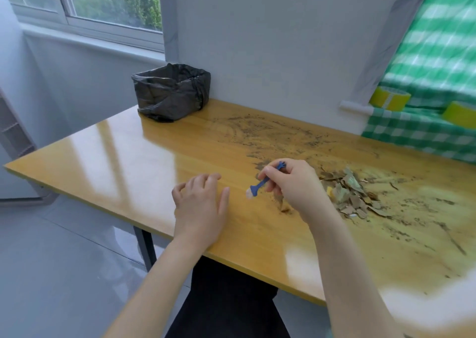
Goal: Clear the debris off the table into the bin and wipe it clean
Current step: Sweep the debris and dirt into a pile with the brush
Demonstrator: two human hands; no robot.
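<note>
Head view: the right hand point(291, 183) pinches a small blue tool point(260, 184), its axis running from 1 to 7 o'clock. The debris pile point(353, 193) lies just beside this hand at 3 o'clock. The bin point(171, 90) stands well apart at 11 o'clock. The left hand point(199, 206) rests spread on the desk point(128, 152).

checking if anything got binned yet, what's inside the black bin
Only the liner's inner wall shows at the bin opening. The near wall hides the bottom, so debris inside cannot be seen. The leaf pile lies on the table by the right hand, which holds a blue tool.
</note>
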